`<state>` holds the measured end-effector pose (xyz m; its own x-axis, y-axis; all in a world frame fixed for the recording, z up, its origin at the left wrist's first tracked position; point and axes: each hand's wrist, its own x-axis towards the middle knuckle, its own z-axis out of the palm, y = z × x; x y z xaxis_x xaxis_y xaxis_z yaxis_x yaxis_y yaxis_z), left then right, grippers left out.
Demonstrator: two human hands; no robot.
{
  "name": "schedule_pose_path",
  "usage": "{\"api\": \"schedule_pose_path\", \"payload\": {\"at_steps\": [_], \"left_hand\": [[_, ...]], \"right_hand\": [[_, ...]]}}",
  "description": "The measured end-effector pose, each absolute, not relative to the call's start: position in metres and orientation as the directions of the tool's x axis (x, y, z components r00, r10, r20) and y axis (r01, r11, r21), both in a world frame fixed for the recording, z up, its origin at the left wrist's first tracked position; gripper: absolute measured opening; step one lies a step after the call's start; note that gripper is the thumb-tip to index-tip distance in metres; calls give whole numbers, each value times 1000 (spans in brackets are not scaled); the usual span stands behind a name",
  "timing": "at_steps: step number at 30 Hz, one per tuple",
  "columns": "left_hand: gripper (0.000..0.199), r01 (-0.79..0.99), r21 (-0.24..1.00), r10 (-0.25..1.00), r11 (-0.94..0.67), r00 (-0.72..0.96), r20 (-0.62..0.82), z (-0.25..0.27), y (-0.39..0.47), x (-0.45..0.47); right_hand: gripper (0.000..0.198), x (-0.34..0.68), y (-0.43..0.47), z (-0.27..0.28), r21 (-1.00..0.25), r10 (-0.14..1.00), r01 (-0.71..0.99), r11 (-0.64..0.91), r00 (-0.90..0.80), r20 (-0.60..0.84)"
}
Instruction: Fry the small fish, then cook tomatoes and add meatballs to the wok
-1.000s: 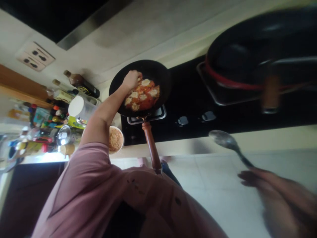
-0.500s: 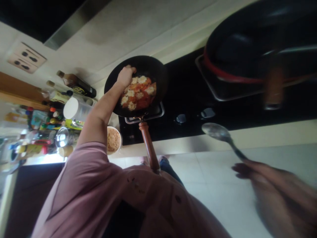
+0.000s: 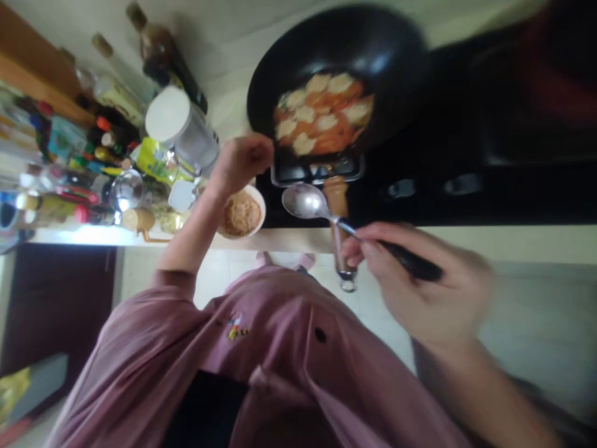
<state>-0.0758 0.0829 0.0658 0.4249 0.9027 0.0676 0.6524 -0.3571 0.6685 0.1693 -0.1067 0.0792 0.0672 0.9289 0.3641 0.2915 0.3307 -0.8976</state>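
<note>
My right hand (image 3: 420,280) grips a metal spoon (image 3: 305,201) by its black handle. The spoon's bowl points left, in front of the wok's wooden handle (image 3: 339,214). My left hand (image 3: 247,158) is closed, its fingers curled beside the wok's lower left rim. Whether anything is inside those fingers is hidden. Below that hand, a white bowl (image 3: 262,214) holds a pale, shredded or minced food (image 3: 241,213). The dark wok (image 3: 396,56) sits on the stove, with pale lumps (image 3: 327,122) spread over an orange-red food (image 3: 333,138).
A black stovetop (image 3: 420,146) with knobs (image 3: 402,188) extends to the right, where a second pan is dark and blurred. On the left stand a white-lidded container (image 3: 168,115), a dark bottle (image 3: 168,59) and several jars and packets. The counter edge (image 3: 298,239) runs close to my body.
My left hand has moved from over the wok down to its left rim, near the bowl. My right hand has brought the spoon leftward, to the wok's handle. The view has shifted.
</note>
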Motion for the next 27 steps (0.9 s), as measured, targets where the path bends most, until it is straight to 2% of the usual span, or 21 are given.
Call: {"api": "schedule_pose_path", "payload": {"at_steps": [5,7,11,13,17,20,23,27], "left_hand": [[28,780,456,855,-429,513,-72,17,20,-137],[29,806,435,888,-401,458,-31,0,9,-159],[21,757,552,937,-350,287,201,-20,-11,-191],[17,712,617,941,-335,219,258,-25,-22,-197],[16,620,727,953,-295,141,267,-35,-45,-200],[20,581,767,962,-271,141,233,-43,-54,-201],[22,559,791,968,-250,152,199,-48,-56,-204],[24,530,814,971,-239,140,194,-50,-56,-206]], "right_hand": [[19,88,-81,46,-868,949,387,310,-67,309],[22,66,-69,29,-833,949,458,312,-98,301],[26,45,-47,5,-702,927,613,363,-164,336],[27,38,-39,-2,-624,920,680,386,-236,312],[30,21,-30,-14,-426,905,798,426,-377,198],[31,7,-27,-22,-307,871,816,490,-476,123],[30,-2,-30,-23,-309,823,773,554,-565,62],[30,5,-43,-11,-444,737,645,622,-673,54]]}}
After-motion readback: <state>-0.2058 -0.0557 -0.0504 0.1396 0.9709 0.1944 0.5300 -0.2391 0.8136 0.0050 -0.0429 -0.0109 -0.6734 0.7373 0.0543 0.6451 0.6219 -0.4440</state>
